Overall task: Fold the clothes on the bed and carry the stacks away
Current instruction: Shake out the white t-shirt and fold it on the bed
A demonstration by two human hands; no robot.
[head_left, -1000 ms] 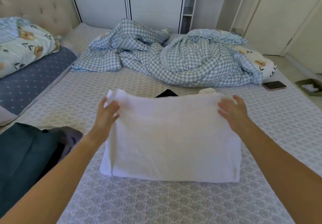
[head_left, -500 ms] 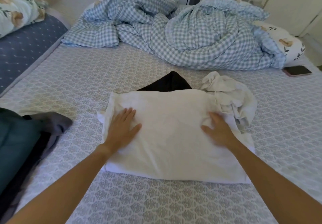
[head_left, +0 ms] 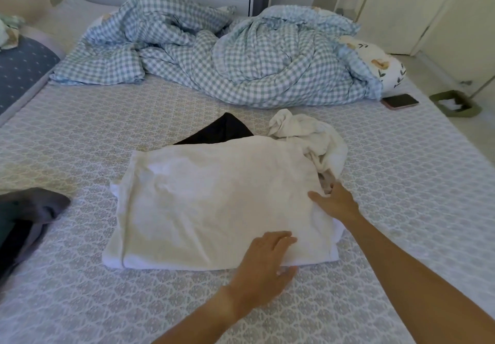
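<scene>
Head view: nearest, the left hand (head_left: 263, 259) is seen laid on the near right corner of the folded white garment (head_left: 214, 204), fingers fairly straight on top of the cloth and the thumb down at the front edge, so a light pinch of that edge cannot be ruled out. Just beyond, the right hand (head_left: 336, 204) is placed on the garment's right edge, fingers loosely bent into the fabric, thumb stretched left over the top; whether cloth is actually gripped cannot be told. The step in hand is judged to be the next fold, right side over to the left. For a clean result both right corners should be taken together, all layers caught at once, the edge carried across flat and matched to the left edge, then the top smoothed. The garment is lying flat on the patterned bed sheet (head_left: 401, 183), near the middle of the bed. Touching its far right corner, a crumpled white garment (head_left: 310, 136) is left unfolded; behind it a black garment (head_left: 222, 132) is partly covered. At the left edge dark clothes (head_left: 24, 217) are piled. Farther back a checked duvet (head_left: 241, 59) is heaped, a phone (head_left: 400, 101) beside it.
</scene>
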